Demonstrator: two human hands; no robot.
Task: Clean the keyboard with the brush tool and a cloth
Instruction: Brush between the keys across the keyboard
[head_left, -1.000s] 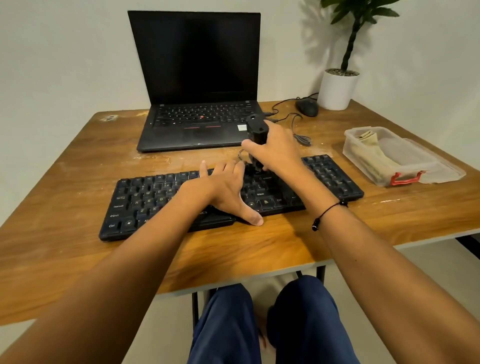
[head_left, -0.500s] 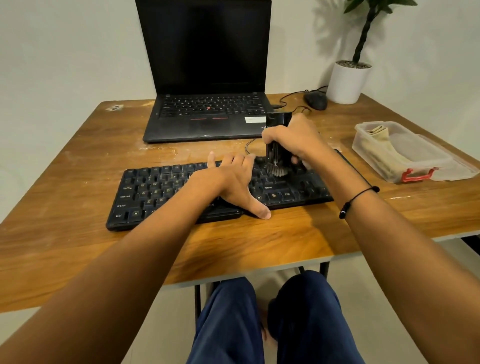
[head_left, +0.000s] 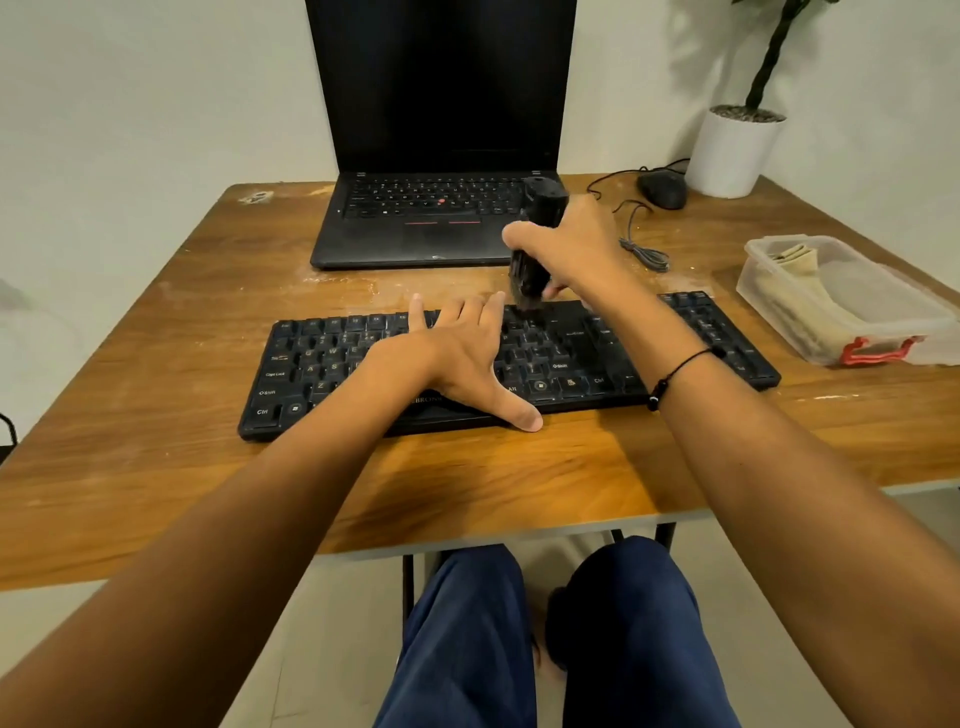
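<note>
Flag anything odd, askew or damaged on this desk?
Minor only. The table has pale scuffed or dusty patches between the laptop and the keyboard, and a worn spot at its far left corner. The keyboard lies slightly skewed to the table edge. Nothing spilled; hands and brush tool look normal.

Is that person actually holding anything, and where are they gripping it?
The right hand grips the black brush tool around the middle of its body. The left hand holds nothing; it rests flat on the keyboard.
</note>
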